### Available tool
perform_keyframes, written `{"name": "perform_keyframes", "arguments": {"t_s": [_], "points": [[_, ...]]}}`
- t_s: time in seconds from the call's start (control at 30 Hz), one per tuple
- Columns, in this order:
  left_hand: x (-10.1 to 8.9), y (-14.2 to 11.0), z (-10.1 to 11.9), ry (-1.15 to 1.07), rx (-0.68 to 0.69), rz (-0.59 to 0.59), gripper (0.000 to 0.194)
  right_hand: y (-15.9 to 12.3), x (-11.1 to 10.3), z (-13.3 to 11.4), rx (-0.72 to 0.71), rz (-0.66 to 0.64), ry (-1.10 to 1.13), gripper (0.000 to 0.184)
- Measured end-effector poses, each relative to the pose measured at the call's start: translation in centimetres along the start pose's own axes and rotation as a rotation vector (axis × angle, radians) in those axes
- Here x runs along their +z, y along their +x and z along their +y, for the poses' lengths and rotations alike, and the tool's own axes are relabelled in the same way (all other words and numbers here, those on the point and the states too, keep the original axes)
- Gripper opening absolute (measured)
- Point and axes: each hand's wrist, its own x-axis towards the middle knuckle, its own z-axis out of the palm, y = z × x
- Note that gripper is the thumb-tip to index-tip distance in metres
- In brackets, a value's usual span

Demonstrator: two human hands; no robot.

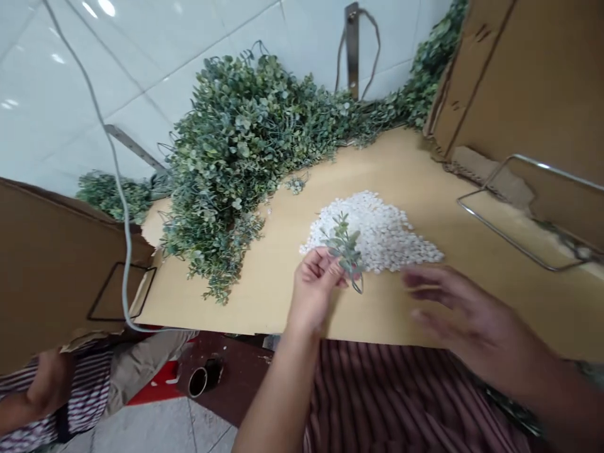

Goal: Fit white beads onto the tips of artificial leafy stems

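Note:
Between the fingers of my left hand is a small artificial leaf sprig, its leaves pointing up and its thin stem looping down at the right. Just behind the sprig lies a spread heap of small white plastic pieces on the table. My right hand hovers to the right, near the heap's front edge, blurred by motion, with thumb and fingers apart and nothing visible between them. A large pile of green artificial foliage covers the table's back left.
Cardboard walls stand at the left and the right of the tan table. A bent metal wire frame juts in at right. A grey cable hangs at left. Another person's arm shows at lower left.

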Motion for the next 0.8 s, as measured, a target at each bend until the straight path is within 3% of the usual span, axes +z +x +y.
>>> {"name": "perform_keyframes", "arguments": {"t_s": [0.1, 0.2, 0.4, 0.63, 0.8], "points": [[1.6, -1.8, -2.1, -0.035, -0.117, -0.033, 0.046, 1.7, 2.7, -0.7, 0.016, 0.045, 0.164, 0.06], [1.8, -2.3, -2.8, -0.014, -0.154, -0.022, 0.048, 2.6, 3.9, -0.6, 0.107, 0.026, 0.299, 0.053], [2.3, -2.6, -3.4, -0.068, -0.102, -0.016, 0.05, 2.5, 3.6, -0.1, 0.19, -0.092, 0.59, 0.044], [2.7, -3.5, -3.7, -0.037, -0.087, -0.023, 0.048, 3.1, 3.9, -0.4, 0.241, 0.016, 0.564, 0.045], [1.5, -4.5, -3.4, 0.054, -0.119, -0.012, 0.044, 3.2, 3.6, 0.2, 0.397, 0.142, 0.865, 0.044]]}}
